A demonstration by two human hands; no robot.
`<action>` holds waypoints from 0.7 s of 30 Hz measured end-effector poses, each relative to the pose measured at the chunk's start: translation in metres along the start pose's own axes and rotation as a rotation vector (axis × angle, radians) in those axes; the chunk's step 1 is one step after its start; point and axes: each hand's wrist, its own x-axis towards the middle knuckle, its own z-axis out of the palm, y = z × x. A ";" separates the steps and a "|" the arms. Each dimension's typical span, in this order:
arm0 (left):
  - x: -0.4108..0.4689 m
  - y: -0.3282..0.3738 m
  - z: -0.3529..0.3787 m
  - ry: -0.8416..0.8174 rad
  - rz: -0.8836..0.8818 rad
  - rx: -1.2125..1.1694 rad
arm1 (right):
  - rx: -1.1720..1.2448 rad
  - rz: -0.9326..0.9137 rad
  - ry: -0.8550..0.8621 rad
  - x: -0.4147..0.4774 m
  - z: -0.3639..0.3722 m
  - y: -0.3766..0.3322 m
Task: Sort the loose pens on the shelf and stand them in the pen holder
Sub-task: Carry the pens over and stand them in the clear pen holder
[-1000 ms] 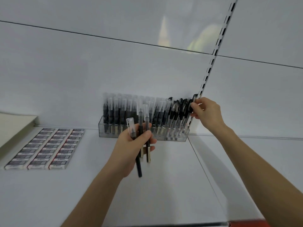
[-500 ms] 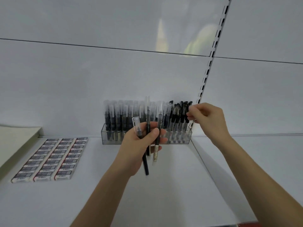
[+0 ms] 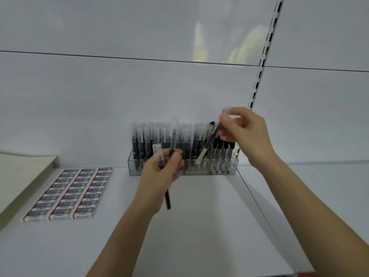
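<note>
pale grey panelled back wall (image 3: 99,92): crossed by one thin dark seam, faint yellow-green reflection high up
flat white shelf board (image 3: 199,232): bearing everything below
slotted white metal upright (image 3: 259,76): running down behind the right hand
beige flat pad (image 3: 24,176): far left, partly out of view
small white-and-dark flat boxes (image 3: 69,192): three rows, just right of the pad
clear rectangular plastic pen holder (image 3: 137,170): against the wall, packed with upright black-and-clear pens (image 3: 139,144)
right hand (image 3: 247,134): fingertips pinching the top of a slanted black-and-clear pen (image 3: 208,146), tip inside the holder
left hand (image 3: 159,176): before the holder, fingers curled round a long black pen (image 3: 168,198) and a clear-capped pen (image 3: 157,154)
</note>
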 end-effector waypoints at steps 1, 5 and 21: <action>0.001 0.000 -0.006 0.023 0.002 0.004 | -0.045 -0.021 0.040 0.005 -0.001 0.002; 0.002 0.001 -0.016 0.086 -0.020 -0.002 | -0.199 -0.071 0.061 0.018 0.008 0.017; -0.003 -0.001 -0.016 0.060 0.012 -0.050 | -0.463 -0.022 -0.213 0.037 0.040 0.041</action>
